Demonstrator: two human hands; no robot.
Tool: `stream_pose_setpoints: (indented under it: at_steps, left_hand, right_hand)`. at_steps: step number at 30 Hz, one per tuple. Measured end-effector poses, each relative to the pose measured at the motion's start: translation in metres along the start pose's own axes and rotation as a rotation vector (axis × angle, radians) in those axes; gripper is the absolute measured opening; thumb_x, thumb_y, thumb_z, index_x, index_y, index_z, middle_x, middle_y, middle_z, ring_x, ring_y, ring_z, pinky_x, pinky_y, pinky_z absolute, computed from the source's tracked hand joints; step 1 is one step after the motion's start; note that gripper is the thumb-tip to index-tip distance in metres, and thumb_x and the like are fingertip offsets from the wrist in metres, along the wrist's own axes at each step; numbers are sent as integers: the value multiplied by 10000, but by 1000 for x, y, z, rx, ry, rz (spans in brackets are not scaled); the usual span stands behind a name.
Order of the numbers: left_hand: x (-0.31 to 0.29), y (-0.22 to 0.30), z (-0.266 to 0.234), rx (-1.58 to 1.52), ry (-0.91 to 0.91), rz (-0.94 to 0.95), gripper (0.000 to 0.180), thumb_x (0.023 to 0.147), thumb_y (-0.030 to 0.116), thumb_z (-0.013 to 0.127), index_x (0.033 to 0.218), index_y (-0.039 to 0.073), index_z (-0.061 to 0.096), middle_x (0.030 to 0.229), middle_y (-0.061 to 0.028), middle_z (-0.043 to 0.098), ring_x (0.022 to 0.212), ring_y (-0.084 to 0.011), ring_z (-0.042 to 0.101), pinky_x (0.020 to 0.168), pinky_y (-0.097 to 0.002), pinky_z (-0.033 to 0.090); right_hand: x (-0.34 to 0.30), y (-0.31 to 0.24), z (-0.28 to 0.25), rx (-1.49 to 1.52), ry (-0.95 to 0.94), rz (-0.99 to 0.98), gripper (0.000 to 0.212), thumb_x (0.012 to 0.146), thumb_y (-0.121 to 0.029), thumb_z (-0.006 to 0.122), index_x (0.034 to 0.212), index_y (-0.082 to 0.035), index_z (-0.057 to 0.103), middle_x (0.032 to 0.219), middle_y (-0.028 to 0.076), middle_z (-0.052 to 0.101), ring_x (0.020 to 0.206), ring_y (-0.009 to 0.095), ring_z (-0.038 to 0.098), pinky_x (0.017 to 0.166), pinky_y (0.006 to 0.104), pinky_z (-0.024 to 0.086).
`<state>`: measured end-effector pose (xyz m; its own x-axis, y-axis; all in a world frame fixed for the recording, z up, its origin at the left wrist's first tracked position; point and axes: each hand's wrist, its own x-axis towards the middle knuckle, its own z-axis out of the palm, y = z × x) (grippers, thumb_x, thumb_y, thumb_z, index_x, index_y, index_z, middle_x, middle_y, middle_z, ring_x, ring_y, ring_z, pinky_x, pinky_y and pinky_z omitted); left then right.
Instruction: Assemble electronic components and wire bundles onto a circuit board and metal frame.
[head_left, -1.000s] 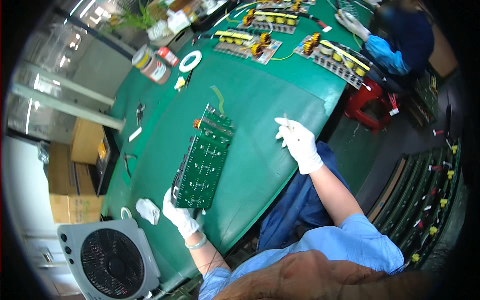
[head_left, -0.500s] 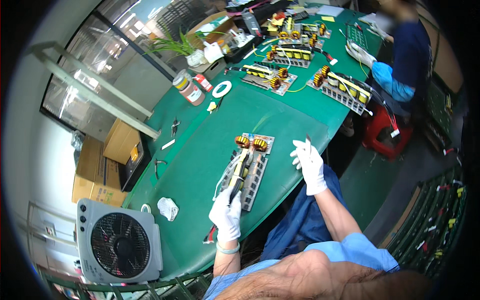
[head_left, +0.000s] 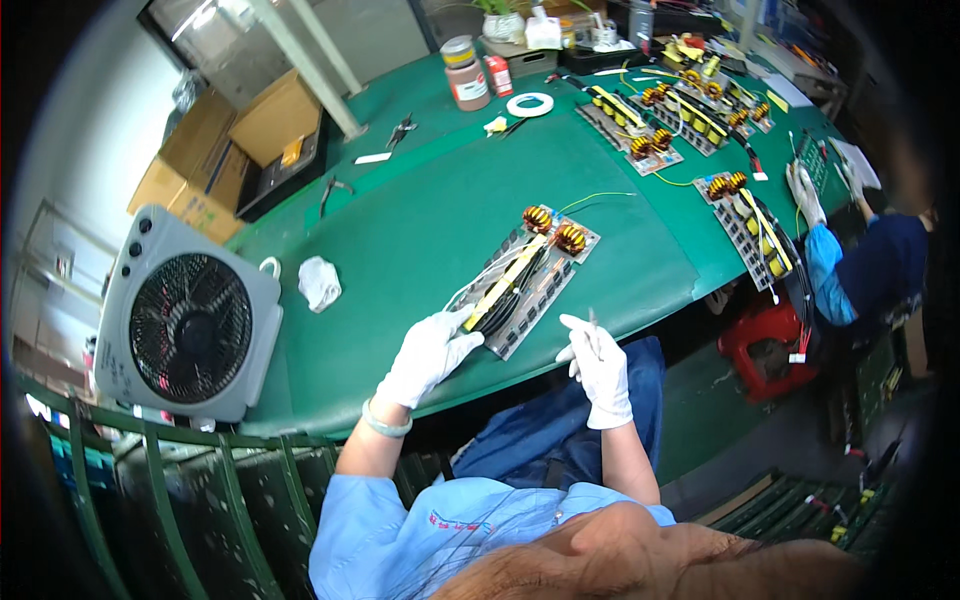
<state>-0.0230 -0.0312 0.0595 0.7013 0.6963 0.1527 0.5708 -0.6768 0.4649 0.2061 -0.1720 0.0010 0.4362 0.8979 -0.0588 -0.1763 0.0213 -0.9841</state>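
Note:
A circuit board [head_left: 515, 328] lies slanted on the green mat, with two copper-wound ring coils at its far end, a yellow-taped row of parts, and black and white wires along it. My left hand [head_left: 425, 355], in a white glove, is closed at the board's near-left end, thumb and fingers around its edge and the wires there. To the right of the board, apart from it, my gloved right hand [head_left: 600, 378] is closed on a slim, pointed metal tool [head_left: 592, 316]. Only the tool's tip shows above the fingers. A thin yellow-green wire [head_left: 600, 195] runs from the board's far end.
Several similar boards [head_left: 755, 240] lie at the right and back. A grey box fan [head_left: 190, 315] stands at the left, near a crumpled white cloth [head_left: 319, 284]. Pliers, a tape roll [head_left: 530, 105] and jars [head_left: 466, 80] sit farther back. A co-worker [head_left: 875, 265] works at the right.
The view has swung so the table appears turned. The board now slants to the upper right. My left hand has shifted from the wire bundle to the board's near end; the right hand keeps its tool.

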Motion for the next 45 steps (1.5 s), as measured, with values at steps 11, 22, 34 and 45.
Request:
stream_pose_setpoints:
  at_steps: [11,22,34,45]
  left_hand:
    - [14,100,96,-939,-337,295,611,981,272,647,1515,79,420,1464,-181,512,1316,-266,515,1124,-401,395]
    - [49,28,28,-705,-179,-62,258,958,183,663,1182,78,735,1013,-71,733,883,-135,654,830,-271,524]
    - [70,-72,43,-739,-18,-375,287,997,136,617,1257,30,675,1100,-23,724,749,-23,573,606,-164,415]
    - [79,-69,36,-778,-46,-465,288,1004,156,613,1252,22,672,1161,-52,723,775,-40,595,609,-167,432]
  right_hand:
    - [73,-36,-61,-1202,48,-740,464,869,-302,763,1205,-3,649,980,130,698,887,288,678,767,366,559]
    - [82,-60,-49,-1617,208,-381,415,757,-423,707,979,-89,597,813,91,652,763,271,673,562,434,558]
    - [79,-78,-100,-1640,104,-380,418,775,-421,712,1058,-118,656,849,82,681,816,280,667,627,440,560]
    - [98,-75,-235,-1630,385,-344,552,744,-470,708,1193,-150,680,960,111,702,932,327,667,789,463,556]
